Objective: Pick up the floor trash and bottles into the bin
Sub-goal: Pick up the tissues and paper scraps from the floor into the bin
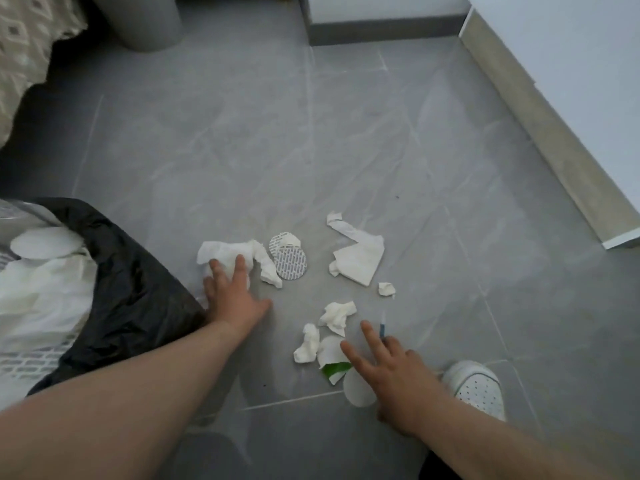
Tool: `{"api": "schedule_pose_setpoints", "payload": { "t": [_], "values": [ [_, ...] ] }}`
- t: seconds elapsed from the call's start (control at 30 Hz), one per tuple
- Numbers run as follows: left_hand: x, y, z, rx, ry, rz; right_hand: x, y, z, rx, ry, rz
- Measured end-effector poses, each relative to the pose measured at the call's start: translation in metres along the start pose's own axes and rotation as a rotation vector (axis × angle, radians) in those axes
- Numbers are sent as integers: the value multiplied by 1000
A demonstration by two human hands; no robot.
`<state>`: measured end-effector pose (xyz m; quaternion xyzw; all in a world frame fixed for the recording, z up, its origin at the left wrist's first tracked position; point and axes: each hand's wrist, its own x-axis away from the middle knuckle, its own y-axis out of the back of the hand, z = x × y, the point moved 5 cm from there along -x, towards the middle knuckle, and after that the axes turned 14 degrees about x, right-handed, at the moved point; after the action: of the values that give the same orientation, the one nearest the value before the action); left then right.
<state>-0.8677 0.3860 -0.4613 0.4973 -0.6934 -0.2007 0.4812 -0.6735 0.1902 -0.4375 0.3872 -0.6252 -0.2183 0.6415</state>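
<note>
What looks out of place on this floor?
Litter is strewn over the floor: a crumpled tissue under the left hand, two overlapping round discs beside it, torn paper, and small scraps near the right hand, one showing green.

Dim flat light, soft blur, bowed edges

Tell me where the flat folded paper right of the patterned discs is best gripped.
Pinch the paper by the narrow strip at its far left corner, from above. The body lies flat on the floor with little edge to catch, while the strip looks curled and lifted. The open right hand seems nearer.
</note>
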Motion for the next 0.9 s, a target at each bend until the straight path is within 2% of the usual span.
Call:
{"api": "schedule_pose_setpoints", "payload": {
  "t": [0.2,0.27,0.43,0.53,0.67,0.8,0.9],
  "values": [
    [-20,-15,-25,-212,-160,247,-17,14,-7,-5,12,-53],
    [-14,-20,-32,-243,-207,284,-27,22,-15,-8,16,-64],
    [19,-40,-34,-296,-358,279,-57,41,-43,40,-75,-75],
    [45,-46,-31,-290,-440,256,-73,43,-45,80,-74,-11],
    [74,-47,-25,-244,-452,233,-73,38,-34,56,-54,91],
    [88,-60,-16,-387,-416,311,-57,34,-24,4,-38,-63],
    [92,-65,-17,-419,-434,282,-49,24,-23,-129,-84,-116]
  ]
}}
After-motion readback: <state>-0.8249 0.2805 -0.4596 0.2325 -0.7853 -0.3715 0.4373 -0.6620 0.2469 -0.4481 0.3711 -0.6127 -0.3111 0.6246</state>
